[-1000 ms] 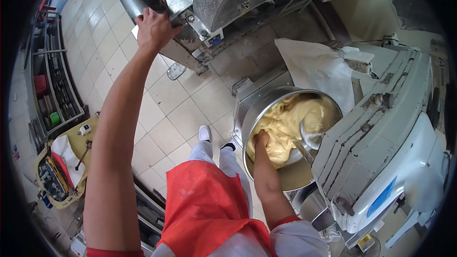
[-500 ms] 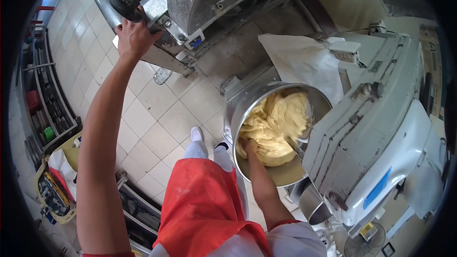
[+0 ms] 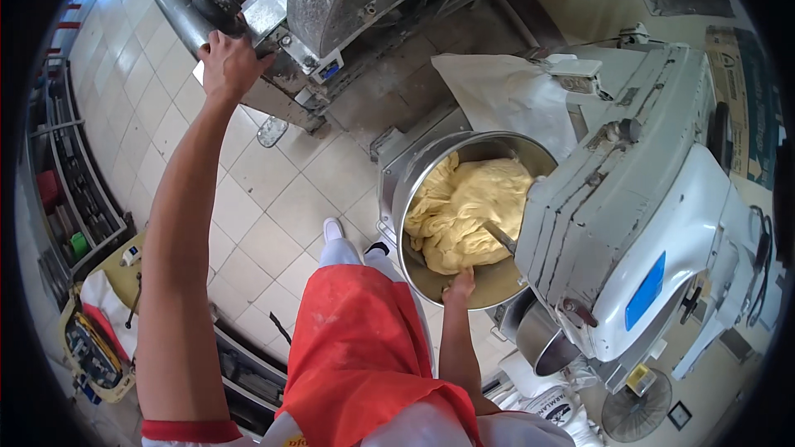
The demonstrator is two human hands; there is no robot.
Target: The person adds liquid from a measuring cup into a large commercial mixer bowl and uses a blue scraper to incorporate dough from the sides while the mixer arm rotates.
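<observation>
My left hand (image 3: pixel 230 64) leans on the edge of a machine's metal frame (image 3: pixel 286 58), beside a black knobbed lever (image 3: pixel 217 12). Its thumb stretches out to the side and the hand is open. To the right, a large steel mixing bowl (image 3: pixel 403 223) holds a mass of pale yellow dough (image 3: pixel 476 199). A metal mixer arm (image 3: pixel 499 236) reaches down into the dough. Inside the bowl's near wall, my right hand (image 3: pixel 460 284) is at the dough's lower edge. Its fingers look curled, and anything inside them is hidden.
The white mixer head (image 3: pixel 613 223) overhangs the bowl's right side. A second steel bowl (image 3: pixel 546 343) stands near it, beside a floor fan (image 3: pixel 636 410). A rack (image 3: pixel 87 174) and an open case of tools (image 3: pixel 95 348) are at left. Tiled floor (image 3: pixel 257 207) lies between the machines.
My right hand has drawn back from the bowl's left side to its near wall. The dough has turned and looks smoother on top. My left hand stays on the frame.
</observation>
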